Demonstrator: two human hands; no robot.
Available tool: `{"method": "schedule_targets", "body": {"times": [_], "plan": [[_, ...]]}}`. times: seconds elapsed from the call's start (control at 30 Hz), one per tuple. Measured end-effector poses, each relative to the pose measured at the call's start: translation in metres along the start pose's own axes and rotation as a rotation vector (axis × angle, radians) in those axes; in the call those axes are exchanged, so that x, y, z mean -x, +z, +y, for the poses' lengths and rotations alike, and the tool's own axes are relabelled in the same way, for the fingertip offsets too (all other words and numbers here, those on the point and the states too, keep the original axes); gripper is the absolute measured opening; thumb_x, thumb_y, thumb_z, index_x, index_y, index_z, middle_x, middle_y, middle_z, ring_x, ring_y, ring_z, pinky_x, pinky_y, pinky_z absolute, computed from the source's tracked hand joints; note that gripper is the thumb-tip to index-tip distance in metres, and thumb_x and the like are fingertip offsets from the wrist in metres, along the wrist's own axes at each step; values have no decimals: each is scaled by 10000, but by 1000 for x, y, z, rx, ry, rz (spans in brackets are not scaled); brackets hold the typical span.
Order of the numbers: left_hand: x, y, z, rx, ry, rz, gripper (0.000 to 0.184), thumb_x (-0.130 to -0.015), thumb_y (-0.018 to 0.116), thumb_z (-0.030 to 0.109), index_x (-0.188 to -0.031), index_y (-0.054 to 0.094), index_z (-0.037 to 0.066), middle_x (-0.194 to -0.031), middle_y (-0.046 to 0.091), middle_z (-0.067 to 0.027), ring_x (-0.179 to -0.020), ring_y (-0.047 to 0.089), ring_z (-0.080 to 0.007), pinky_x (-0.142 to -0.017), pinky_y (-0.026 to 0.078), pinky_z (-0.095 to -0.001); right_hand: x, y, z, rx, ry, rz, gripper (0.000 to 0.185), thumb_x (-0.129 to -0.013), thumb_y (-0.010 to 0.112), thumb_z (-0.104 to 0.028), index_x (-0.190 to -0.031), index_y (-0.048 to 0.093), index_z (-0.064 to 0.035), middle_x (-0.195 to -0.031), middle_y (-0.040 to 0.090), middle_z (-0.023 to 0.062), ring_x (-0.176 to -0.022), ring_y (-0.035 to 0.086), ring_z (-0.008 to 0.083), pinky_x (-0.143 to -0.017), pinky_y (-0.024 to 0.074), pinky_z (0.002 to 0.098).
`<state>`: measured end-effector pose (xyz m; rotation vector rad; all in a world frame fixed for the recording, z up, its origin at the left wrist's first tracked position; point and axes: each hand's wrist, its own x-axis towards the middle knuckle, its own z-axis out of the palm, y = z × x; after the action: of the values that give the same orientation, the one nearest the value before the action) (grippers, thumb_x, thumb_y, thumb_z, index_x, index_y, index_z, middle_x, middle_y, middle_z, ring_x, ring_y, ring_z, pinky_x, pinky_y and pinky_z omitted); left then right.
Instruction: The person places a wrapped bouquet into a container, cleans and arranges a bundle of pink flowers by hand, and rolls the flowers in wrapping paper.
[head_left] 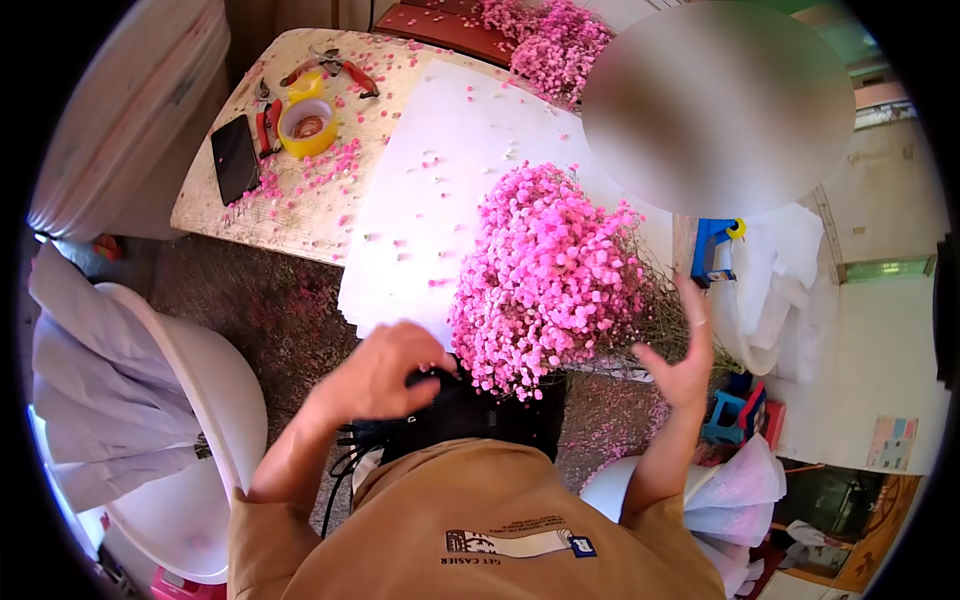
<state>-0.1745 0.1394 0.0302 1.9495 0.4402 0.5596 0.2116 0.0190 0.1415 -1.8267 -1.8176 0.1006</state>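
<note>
A full bunch of small pink flowers (555, 280) lies on the white paper sheets (405, 230) at the table's near edge, its thin green-brown stems (665, 325) pointing right. My left hand (390, 370) hovers at the bunch's lower left side, fingers curled with a gap between thumb and forefinger, and nothing shows in it. By the stems is my right hand (685, 355), thumb and fingers spread wide. Whether its fingers touch the stems I cannot tell.
The wooden table (300, 215) carries a phone (235, 160), yellow tape (306, 127), red-handled pliers (268, 125) and loose petals. More pink flowers (560, 50) lie behind. A blue tape dispenser (712, 250) stands right; a white tub (215, 390) holds wrapping at left.
</note>
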Motion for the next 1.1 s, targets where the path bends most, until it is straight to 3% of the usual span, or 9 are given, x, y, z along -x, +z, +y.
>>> {"method": "schedule_targets", "body": {"times": [0.23,0.37,0.43,0.47,0.6,0.7,0.9,0.97,1.1], "plan": [[-6,87,5,-37,-49,-355,560,-934,688,367,-1357,592,14,-1314,618,-242,-1220,574,-410,-1049,475,-481,-63,32,65,284,93,-428,1280,-544,984,-270,-1596,292,-40,-1581,431,205,-1457,400,389,-1201,329,445],[-39,115,0,-152,165,-52,774,-970,681,391,-1564,333,38,-1413,539,-292,-1298,536,-429,-1080,441,-468,-81,44,80,-94,189,-678,1044,-588,953,-262,-1484,469,-30,-1385,614,204,-1289,577,323,-1105,432,387],[-52,99,28,61,-392,-320,775,-967,688,358,-1575,324,45,-1483,475,-300,-1364,487,-430,-1114,407,-462,-88,36,81,-133,197,-702,928,-608,938,-255,-1419,550,-24,-1297,677,196,-1215,633,299,-1065,465,376],[-52,106,24,16,-111,-93,805,-943,719,297,-1583,309,34,-1493,470,-297,-1378,468,-438,-1127,393,-452,-91,28,78,-162,147,-702,824,-619,930,-232,-1345,600,-28,-1226,708,172,-1141,661,284,-1023,488,377],[-58,93,49,-190,51,51,849,-888,759,203,-1578,309,-1,-1499,453,-321,-1407,440,-452,-1153,367,-456,-105,-19,41,-154,50,-601,645,-664,895,-216,-1245,675,-45,-1067,752,157,-974,710,266,-903,535,383],[-63,82,60,-275,-105,124,824,-895,741,189,-1561,315,-42,-1489,457,-337,-1425,409,-473,-1170,348,-469,-119,-44,16,-172,-71,-457,684,-665,878,-256,-1292,666,-83,-1044,753,156,-961,717,323,-873,543,414],[-56,70,57,-378,-316,-64,552,-871,753,190,-1348,593,-37,-1255,659,-282,-1182,623,-446,-1002,495,-477,-124,21,-7,87,-165,-361,963,-654,892,-429,-1471,518,-80,-1172,678,254,-1076,664,393,-914,530,470],[-54,76,68,-363,-295,-185,530,-869,769,229,-1323,625,-3,-1192,686,-264,-1116,660,-414,-932,525,-465,-109,74,-1,131,-103,-545,1144,-677,897,-495,-1595,327,-115,-1434,528,300,-1301,548,413,-1057,455,499],[-61,78,70,-408,-158,-255,528,-882,760,197,-1343,601,-7,-1144,692,-249,-1034,666,-420,-874,535,-468,-90,106,6,205,-111,-386,1239,-669,896,-537,-1637,232,-144,-1581,314,312,-1485,290,447,-1193,277,556]]}}
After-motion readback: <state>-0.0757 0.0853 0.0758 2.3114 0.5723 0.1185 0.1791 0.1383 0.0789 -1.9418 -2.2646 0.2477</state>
